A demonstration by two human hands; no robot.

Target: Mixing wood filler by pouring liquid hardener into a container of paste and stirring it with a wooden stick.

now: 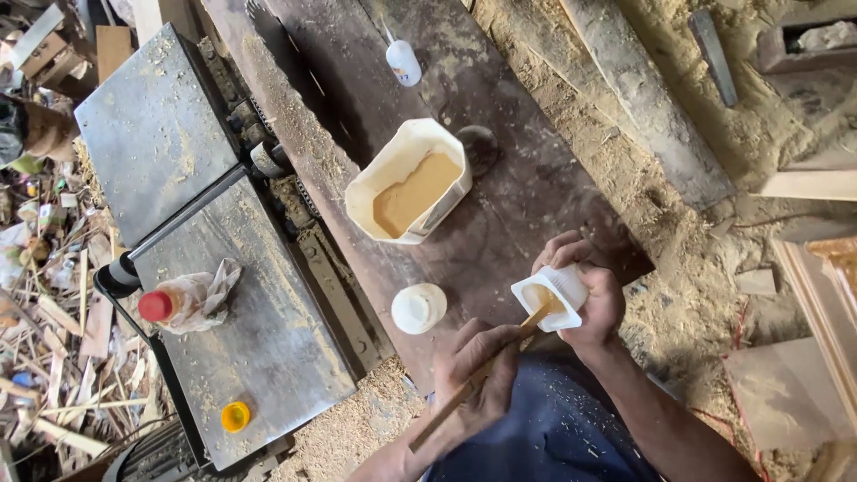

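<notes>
Head view, looking down on a dusty wooden tabletop (500,223) in a workshop strewn with sawdust. The right hand (594,299) is closed around a small white plastic cup (549,299), held just above the near edge of the tabletop, its square mouth turned toward the camera and showing a tan paste inside. The left hand (473,366) is closed on a thin wooden stick (486,366), whose upper tip rests in the cup's contents while its lower end runs down past the wrist. The two hands lie near each other, joined only by the stick. Judged from its thin walls, the cup is light and easily crushed, so a hold around the sides, below the rim, suits it best; the paste looks thick and sticky, likely to cling to the stick. The stick appears stiff and light, best held at mid-length. Farther up the tabletop stands a larger cream tub (411,183) with a cut-away top, part filled with the same tan material. Between it and the hands stands a small white round container (418,308); a small white bottle (403,62) stands at the far end. On the grey metal machine bed (178,143) to the left lie a red-capped bottle (170,303) in a clear bag and a yellow cap (236,416).
</notes>
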